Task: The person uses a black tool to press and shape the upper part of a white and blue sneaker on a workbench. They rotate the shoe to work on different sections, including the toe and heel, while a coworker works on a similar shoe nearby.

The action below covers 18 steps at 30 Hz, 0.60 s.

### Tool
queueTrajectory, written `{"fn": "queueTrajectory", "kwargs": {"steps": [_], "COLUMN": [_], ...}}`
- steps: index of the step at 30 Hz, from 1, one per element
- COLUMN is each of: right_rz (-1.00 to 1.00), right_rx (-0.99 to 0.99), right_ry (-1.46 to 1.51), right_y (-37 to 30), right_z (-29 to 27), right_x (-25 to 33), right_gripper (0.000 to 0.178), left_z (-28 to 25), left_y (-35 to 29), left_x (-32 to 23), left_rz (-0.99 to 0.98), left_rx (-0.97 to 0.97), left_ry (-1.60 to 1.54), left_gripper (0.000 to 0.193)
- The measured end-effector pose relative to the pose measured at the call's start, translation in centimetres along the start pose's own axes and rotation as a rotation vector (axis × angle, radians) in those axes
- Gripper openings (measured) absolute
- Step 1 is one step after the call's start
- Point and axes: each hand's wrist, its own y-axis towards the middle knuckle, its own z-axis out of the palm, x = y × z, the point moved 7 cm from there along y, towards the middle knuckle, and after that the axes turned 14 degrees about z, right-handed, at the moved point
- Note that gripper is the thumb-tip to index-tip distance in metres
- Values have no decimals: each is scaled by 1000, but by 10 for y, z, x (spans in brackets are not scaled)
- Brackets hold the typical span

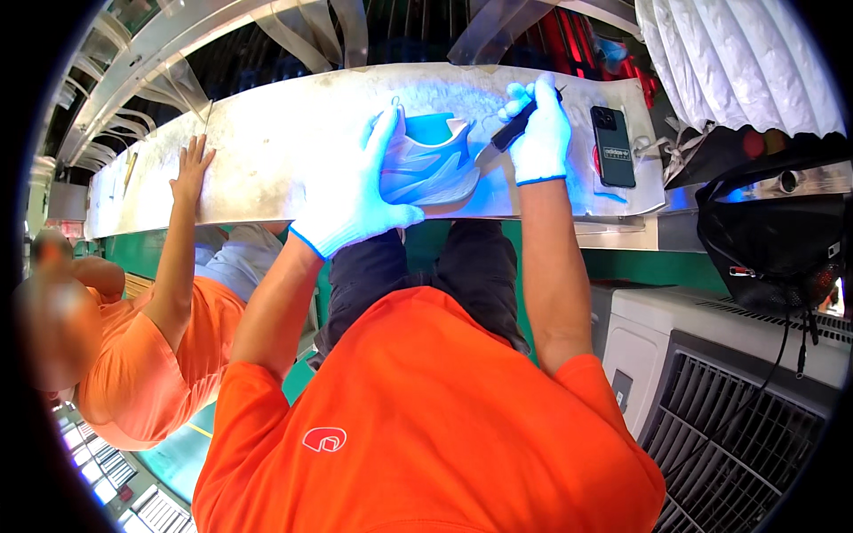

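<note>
A pale sneaker (429, 165), lit blue, stands on the worktable (258, 133) in front of me, its ankle opening facing up. My left hand (360, 191), in a white knit glove with a blue cuff, grips the sneaker from its left side, thumb low and fingers along the upper. In my gloved right hand (542, 138) is a black-handled tool (511, 133), its thin tip pointing down toward the right end of the sneaker. Whether the tip touches the sneaker I cannot tell. The fingers of this hand are wrapped round the handle.
A dark phone (613, 147) lies right of my right hand, beside a small blue strip (609, 196). A co-worker in orange (151, 355) sits at my left, one bare hand (189, 169) on the table. A black bag (773, 231) hangs right, above a grey vented machine (729, 400).
</note>
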Motion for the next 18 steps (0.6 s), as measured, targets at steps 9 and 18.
{"fn": "queueTrajectory", "kwargs": {"steps": [9, 18], "right_rz": [148, 149], "right_rx": [50, 419], "right_ry": [187, 333], "right_y": [-10, -19], "right_z": [25, 34], "right_x": [-32, -40], "right_gripper": [44, 44], "left_z": [1, 12], "left_y": [5, 5], "left_x": [-10, -11], "left_rz": [-23, -70], "left_rx": [-41, 46], "left_ry": [23, 122], "left_gripper": [129, 137]}}
